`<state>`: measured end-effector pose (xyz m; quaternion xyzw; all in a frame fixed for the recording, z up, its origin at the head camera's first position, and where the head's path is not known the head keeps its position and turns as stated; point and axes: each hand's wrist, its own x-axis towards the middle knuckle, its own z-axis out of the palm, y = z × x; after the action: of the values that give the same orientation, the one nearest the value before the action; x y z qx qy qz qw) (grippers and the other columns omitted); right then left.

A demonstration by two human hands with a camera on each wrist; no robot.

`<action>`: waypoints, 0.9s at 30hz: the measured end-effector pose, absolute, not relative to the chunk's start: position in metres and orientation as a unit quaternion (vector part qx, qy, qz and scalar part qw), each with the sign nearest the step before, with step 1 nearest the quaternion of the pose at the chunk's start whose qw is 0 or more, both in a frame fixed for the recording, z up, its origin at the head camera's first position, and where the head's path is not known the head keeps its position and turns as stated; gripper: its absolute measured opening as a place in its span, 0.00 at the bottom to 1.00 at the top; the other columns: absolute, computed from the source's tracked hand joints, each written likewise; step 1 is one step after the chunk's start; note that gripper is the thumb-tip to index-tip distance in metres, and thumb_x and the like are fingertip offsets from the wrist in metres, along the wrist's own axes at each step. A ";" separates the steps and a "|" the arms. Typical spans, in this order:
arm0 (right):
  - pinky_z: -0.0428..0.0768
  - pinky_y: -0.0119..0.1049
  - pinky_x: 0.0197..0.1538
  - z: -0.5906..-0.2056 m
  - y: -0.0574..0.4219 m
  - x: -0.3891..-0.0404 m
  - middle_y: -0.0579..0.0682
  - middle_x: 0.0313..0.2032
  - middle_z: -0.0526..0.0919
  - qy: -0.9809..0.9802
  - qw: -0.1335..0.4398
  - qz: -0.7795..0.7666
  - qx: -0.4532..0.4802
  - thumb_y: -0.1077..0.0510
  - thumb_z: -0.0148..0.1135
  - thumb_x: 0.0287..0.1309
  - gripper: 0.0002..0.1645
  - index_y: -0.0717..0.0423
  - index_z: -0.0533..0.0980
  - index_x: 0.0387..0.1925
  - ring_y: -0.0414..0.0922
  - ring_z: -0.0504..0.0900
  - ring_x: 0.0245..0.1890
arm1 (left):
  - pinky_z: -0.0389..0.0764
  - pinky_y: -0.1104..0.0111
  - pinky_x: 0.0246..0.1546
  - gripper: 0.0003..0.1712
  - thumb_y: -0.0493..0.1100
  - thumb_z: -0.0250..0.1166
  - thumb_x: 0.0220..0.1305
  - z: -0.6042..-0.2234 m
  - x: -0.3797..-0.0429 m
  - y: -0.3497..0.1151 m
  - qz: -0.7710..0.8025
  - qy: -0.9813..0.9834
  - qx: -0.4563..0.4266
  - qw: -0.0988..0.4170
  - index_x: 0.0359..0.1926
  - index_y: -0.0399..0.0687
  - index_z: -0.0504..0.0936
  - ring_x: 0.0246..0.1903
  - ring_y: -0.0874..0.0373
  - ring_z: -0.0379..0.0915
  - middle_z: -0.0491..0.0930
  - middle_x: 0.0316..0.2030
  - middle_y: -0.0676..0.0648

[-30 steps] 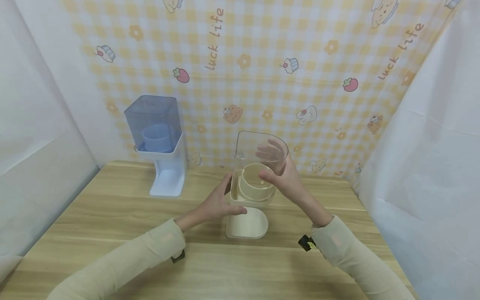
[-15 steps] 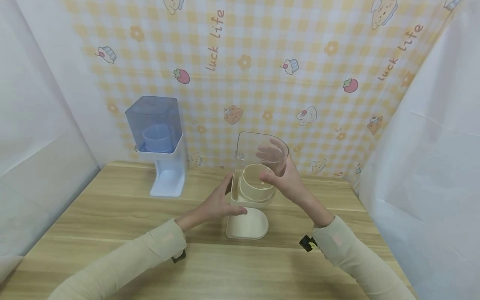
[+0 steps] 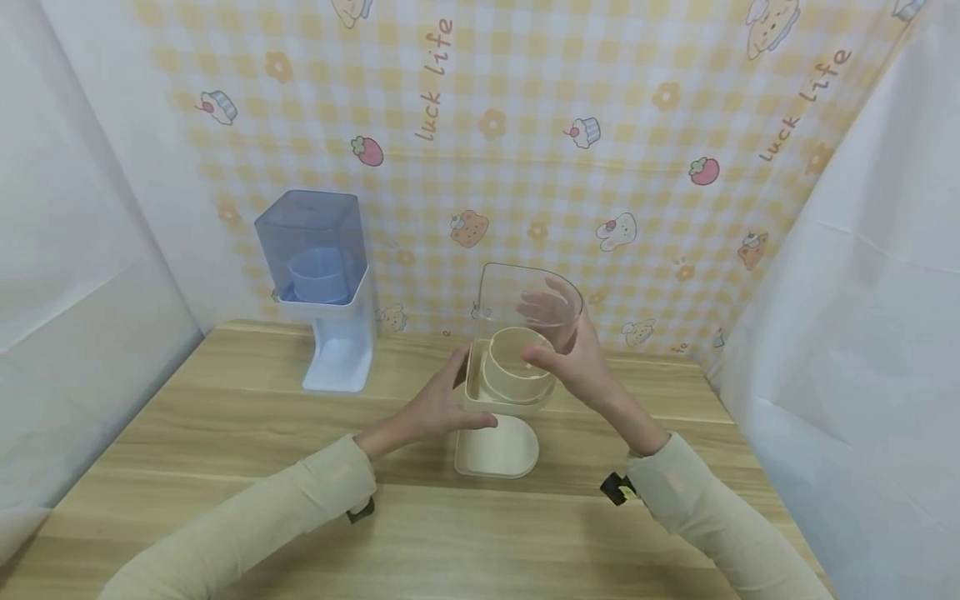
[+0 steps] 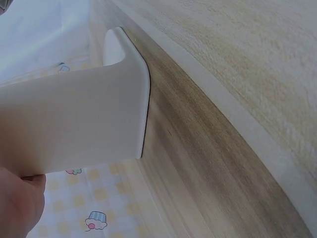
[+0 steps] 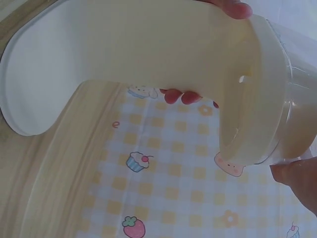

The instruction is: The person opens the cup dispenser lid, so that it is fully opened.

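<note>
A cream dispenser stand [image 3: 497, 450] stands upright on the table, with a clear cover [image 3: 502, 292] on its top tray. Through the cover shows a round cream ring [image 3: 516, 385]. My left hand [image 3: 431, 408] grips the column just below the tray, thumb in front; its fingertips [image 5: 181, 96] come round behind in the right wrist view. The left wrist view shows the column's side [image 4: 79, 119] down to the table. My right hand [image 3: 573, 354] holds the clear cover from the right, its thumb in front and the other fingers spread behind it.
A similar blue dispenser [image 3: 318, 250] with a tinted cover stands at the back left of the wooden table [image 3: 420, 542]. Behind hangs a yellow checked cloth [image 3: 525, 192]. White sheets close off both sides.
</note>
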<state>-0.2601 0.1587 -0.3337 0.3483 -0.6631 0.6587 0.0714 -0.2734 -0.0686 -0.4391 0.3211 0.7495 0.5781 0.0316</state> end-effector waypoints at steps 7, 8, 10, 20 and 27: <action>0.74 0.38 0.68 -0.335 0.158 -0.261 0.49 0.62 0.72 -0.659 0.083 0.660 0.351 0.34 0.75 0.44 0.59 0.42 0.54 0.72 0.53 0.74 0.64 | 0.57 0.50 0.75 0.62 0.48 0.82 0.45 -0.438 -0.274 -0.067 0.576 0.751 0.321 0.025 0.75 0.64 0.52 0.73 0.52 0.58 0.65 0.70 0.53; 0.74 0.39 0.68 -0.335 0.158 -0.261 0.49 0.62 0.72 -0.660 0.083 0.660 0.349 0.34 0.75 0.44 0.59 0.43 0.54 0.72 0.52 0.74 0.64 | 0.57 0.50 0.75 0.62 0.48 0.82 0.46 -0.439 -0.274 -0.067 0.578 0.750 0.321 0.026 0.75 0.64 0.51 0.73 0.52 0.58 0.65 0.70 0.53; 0.74 0.42 0.68 -0.334 0.158 -0.260 0.49 0.62 0.72 -0.663 0.082 0.658 0.346 0.33 0.74 0.45 0.58 0.42 0.54 0.72 0.52 0.74 0.64 | 0.56 0.50 0.75 0.62 0.47 0.81 0.46 -0.439 -0.274 -0.067 0.582 0.747 0.321 0.027 0.76 0.63 0.51 0.73 0.52 0.57 0.65 0.70 0.53; 0.69 0.56 0.70 -0.333 0.155 -0.258 0.53 0.64 0.71 -0.686 0.085 0.646 0.324 0.28 0.72 0.45 0.60 0.44 0.54 0.72 0.53 0.74 0.64 | 0.56 0.49 0.75 0.63 0.46 0.81 0.46 -0.439 -0.273 -0.068 0.587 0.744 0.317 0.034 0.76 0.60 0.50 0.74 0.52 0.57 0.64 0.70 0.53; 0.70 0.53 0.70 -0.331 0.153 -0.257 0.56 0.64 0.70 -0.685 0.085 0.651 0.316 0.28 0.73 0.43 0.61 0.44 0.54 0.71 0.61 0.71 0.65 | 0.56 0.48 0.75 0.63 0.47 0.81 0.46 -0.438 -0.273 -0.068 0.582 0.748 0.316 0.029 0.76 0.62 0.50 0.73 0.51 0.58 0.64 0.70 0.52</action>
<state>-0.2571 0.1526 -0.3310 0.3159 -0.6849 0.6512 0.0845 -0.2732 -0.0684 -0.4382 0.3161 0.7485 0.5823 0.0293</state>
